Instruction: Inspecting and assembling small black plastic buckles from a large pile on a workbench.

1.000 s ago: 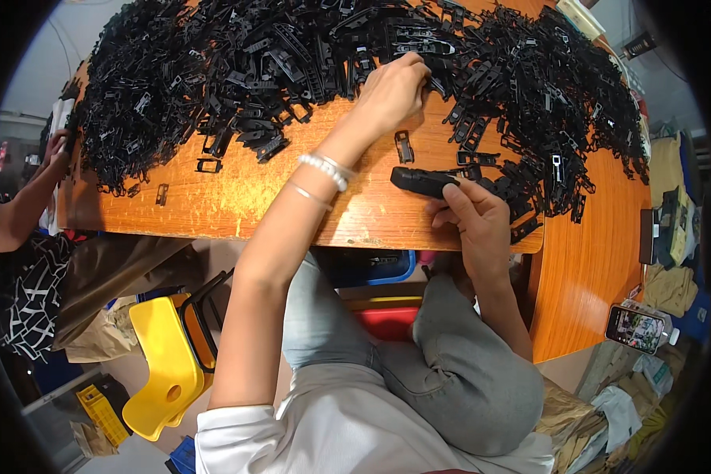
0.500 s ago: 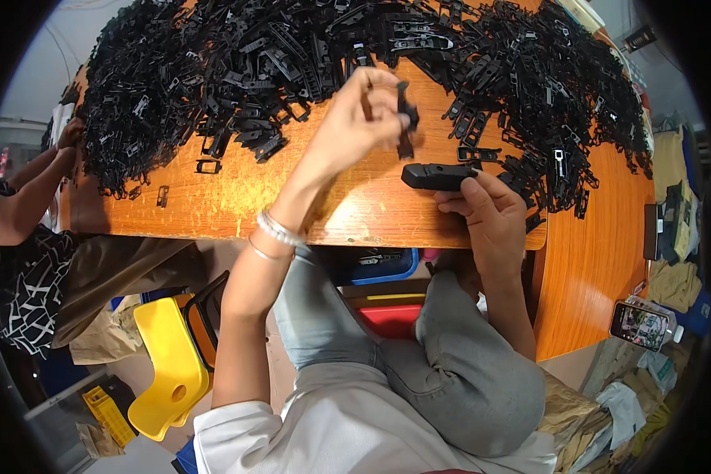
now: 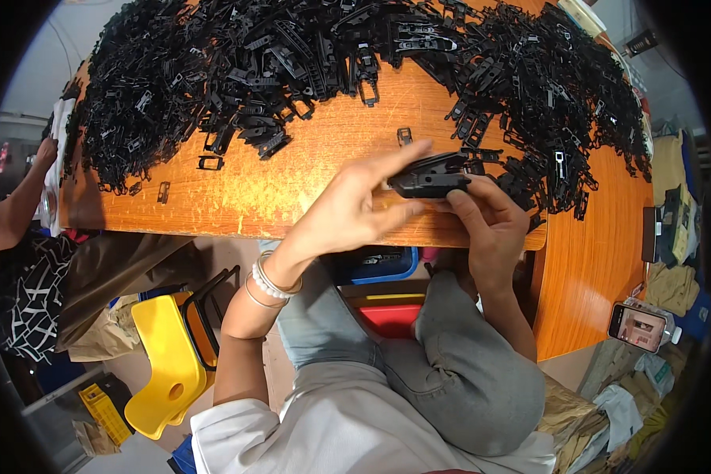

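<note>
Black plastic casing (image 3: 430, 188) is pinched by the right hand (image 3: 495, 227), kinda flanked by the left hand (image 3: 347, 204) (fingers spread).

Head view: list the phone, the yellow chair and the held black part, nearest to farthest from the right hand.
1. Held black part: in the right hand, reaching leftward.
2. Phone: to the hand's right, lower in view.
3. Yellow chair: farthest, at the lower left.

Loose black parts (image 3: 276, 59) lie heaped across a wooden table (image 3: 596, 253) in what appears to be a small assembly workshop, with a co-worker's arm (image 3: 17, 204) at far left and a yellow crate (image 3: 107, 415) and crumpled brown paper (image 3: 107, 336) below.
</note>
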`<action>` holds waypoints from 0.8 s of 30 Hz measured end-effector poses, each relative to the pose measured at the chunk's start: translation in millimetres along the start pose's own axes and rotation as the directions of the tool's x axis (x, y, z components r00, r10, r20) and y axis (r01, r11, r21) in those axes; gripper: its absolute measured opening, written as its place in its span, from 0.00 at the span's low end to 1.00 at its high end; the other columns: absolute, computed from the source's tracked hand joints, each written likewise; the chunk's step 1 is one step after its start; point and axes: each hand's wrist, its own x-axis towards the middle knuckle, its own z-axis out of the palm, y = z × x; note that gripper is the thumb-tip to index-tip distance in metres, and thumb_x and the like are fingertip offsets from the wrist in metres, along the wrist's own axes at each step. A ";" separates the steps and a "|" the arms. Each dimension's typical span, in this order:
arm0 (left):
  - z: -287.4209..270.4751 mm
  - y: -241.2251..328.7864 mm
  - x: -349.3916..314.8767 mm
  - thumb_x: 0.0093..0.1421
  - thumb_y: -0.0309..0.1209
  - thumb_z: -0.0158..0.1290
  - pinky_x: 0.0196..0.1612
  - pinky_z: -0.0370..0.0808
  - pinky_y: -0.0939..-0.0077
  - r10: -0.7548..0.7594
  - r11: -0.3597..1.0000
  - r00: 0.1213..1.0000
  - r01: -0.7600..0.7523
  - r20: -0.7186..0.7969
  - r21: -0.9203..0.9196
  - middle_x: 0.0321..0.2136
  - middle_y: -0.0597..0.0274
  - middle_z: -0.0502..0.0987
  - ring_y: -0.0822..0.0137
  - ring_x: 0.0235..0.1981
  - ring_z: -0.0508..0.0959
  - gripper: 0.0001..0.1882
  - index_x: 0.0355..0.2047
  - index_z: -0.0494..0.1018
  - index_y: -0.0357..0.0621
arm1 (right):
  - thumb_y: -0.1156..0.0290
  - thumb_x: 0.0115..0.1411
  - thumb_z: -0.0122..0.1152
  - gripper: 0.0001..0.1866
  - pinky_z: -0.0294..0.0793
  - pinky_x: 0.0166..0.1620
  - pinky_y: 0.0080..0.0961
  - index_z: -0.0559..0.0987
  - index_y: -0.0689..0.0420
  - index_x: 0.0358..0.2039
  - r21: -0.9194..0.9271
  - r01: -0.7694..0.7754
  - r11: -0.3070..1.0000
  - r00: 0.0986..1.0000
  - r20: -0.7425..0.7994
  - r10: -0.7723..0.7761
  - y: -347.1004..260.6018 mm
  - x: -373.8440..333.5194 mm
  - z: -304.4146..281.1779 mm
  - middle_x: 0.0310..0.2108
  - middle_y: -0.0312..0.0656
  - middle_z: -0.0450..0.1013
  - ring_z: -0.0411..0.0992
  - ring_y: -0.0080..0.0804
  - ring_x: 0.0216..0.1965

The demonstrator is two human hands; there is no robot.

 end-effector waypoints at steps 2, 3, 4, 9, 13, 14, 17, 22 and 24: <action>-2.5 0.4 1.9 0.48 0.22 0.55 0.35 0.71 0.74 -0.127 0.992 0.991 0.126 0.032 0.022 0.37 0.46 0.74 0.63 0.33 0.75 0.24 0.48 0.66 0.34 | 0.83 0.52 0.56 0.10 0.71 0.41 0.17 0.74 0.68 0.37 -0.133 0.135 0.982 0.987 0.101 -0.122 3.6 -0.4 -0.8 0.40 0.46 0.70 0.71 0.25 0.37; -1.8 1.1 1.2 0.48 0.23 0.55 0.33 0.70 0.74 -0.148 0.988 0.988 0.147 0.033 0.045 0.35 0.46 0.74 0.63 0.31 0.75 0.23 0.47 0.67 0.34 | 0.83 0.52 0.56 0.10 0.71 0.41 0.17 0.74 0.68 0.37 -0.131 0.134 0.982 0.987 0.103 -0.121 2.1 0.9 -1.4 0.40 0.46 0.70 0.71 0.25 0.37; -1.6 3.2 0.7 0.48 0.23 0.56 0.31 0.70 0.74 -0.170 0.983 0.985 0.168 0.034 0.069 0.32 0.46 0.75 0.63 0.28 0.75 0.22 0.46 0.68 0.34 | 0.84 0.50 0.57 0.12 0.70 0.42 0.17 0.73 0.67 0.37 -0.297 0.222 0.929 0.972 0.146 -0.185 -1.4 3.0 -2.8 0.43 0.46 0.68 0.69 0.25 0.39; -8.0 16.9 -1.0 0.47 0.25 0.57 0.26 0.69 0.72 -0.189 0.960 0.980 0.172 0.057 0.222 0.28 0.47 0.74 0.60 0.22 0.73 0.21 0.43 0.69 0.34 | 0.88 0.44 0.58 0.20 0.67 0.43 0.18 0.72 0.64 0.40 -0.469 0.307 0.828 0.947 0.241 -0.214 -6.9 7.1 0.4 0.46 0.45 0.65 0.66 0.25 0.42; -13.6 24.7 1.1 0.47 0.25 0.57 0.26 0.69 0.72 -0.248 0.940 0.965 0.219 0.086 0.263 0.28 0.48 0.74 0.59 0.21 0.73 0.21 0.43 0.70 0.35 | 0.89 0.42 0.57 0.23 0.67 0.46 0.21 0.71 0.64 0.42 -0.328 0.264 0.907 0.957 0.209 -0.202 -5.7 4.5 3.7 0.47 0.44 0.65 0.68 0.26 0.41; -12.9 20.6 -0.6 0.47 0.25 0.57 0.26 0.69 0.72 -0.249 0.939 0.965 0.220 0.083 0.263 0.28 0.48 0.74 0.59 0.21 0.73 0.21 0.43 0.70 0.35 | 0.90 0.42 0.56 0.24 0.67 0.47 0.22 0.70 0.64 0.43 -0.337 0.223 0.915 0.968 0.187 -0.167 -6.3 4.1 4.6 0.47 0.44 0.65 0.68 0.27 0.41; -10.4 9.7 -7.1 0.47 0.26 0.57 0.26 0.70 0.72 -0.147 0.969 0.988 0.136 0.043 0.204 0.27 0.49 0.75 0.60 0.21 0.73 0.21 0.43 0.70 0.35 | 0.90 0.43 0.56 0.25 0.67 0.48 0.23 0.70 0.64 0.45 -0.398 0.246 0.884 0.960 0.228 -0.165 -6.8 3.4 3.8 0.46 0.45 0.66 0.69 0.27 0.42; -8.7 6.6 -9.5 0.47 0.27 0.59 0.26 0.71 0.73 -0.226 0.966 0.973 0.219 0.042 0.135 0.27 0.50 0.76 0.64 0.20 0.75 0.23 0.44 0.69 0.35 | 0.90 0.45 0.55 0.26 0.67 0.48 0.21 0.70 0.63 0.47 -0.445 0.269 0.854 0.946 0.288 -0.147 -7.9 7.5 1.1 0.45 0.45 0.68 0.69 0.28 0.43; -9.2 5.5 -11.3 0.47 0.27 0.59 0.25 0.70 0.73 -0.249 0.962 0.967 0.240 0.054 0.134 0.27 0.50 0.76 0.65 0.20 0.75 0.23 0.45 0.69 0.36 | 0.89 0.45 0.55 0.26 0.67 0.48 0.22 0.70 0.63 0.48 -0.464 0.288 0.838 0.940 0.304 -0.155 -7.7 8.1 0.6 0.45 0.45 0.68 0.69 0.29 0.43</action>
